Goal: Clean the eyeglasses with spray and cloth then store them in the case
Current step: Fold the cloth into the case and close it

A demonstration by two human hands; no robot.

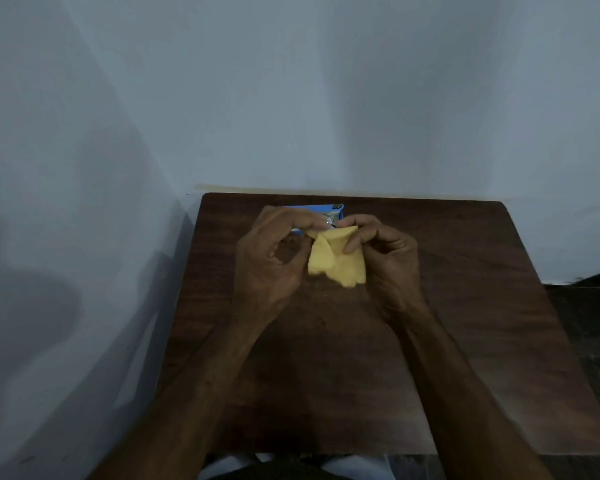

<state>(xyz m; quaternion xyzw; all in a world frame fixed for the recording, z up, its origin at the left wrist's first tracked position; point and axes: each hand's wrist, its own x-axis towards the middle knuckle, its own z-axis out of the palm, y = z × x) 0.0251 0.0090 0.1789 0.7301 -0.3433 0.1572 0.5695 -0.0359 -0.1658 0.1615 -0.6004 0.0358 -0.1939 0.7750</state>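
Both hands are raised over the far middle of a dark wooden table (465,306). My left hand (274,258) pinches the eyeglasses (328,223), of which only a glint of lens and thin frame shows between the fingertips. My right hand (385,258) grips a yellow cloth (336,265), folded over the glasses at its top edge and hanging down between the hands. A blue case (326,209) lies flat on the table behind the hands, mostly hidden by them. No spray bottle is visible.
The table stands against a pale blue wall (326,98) at its far edge and close to a wall on its left. Dark floor (596,323) shows to the right of the table. The scene is dim.
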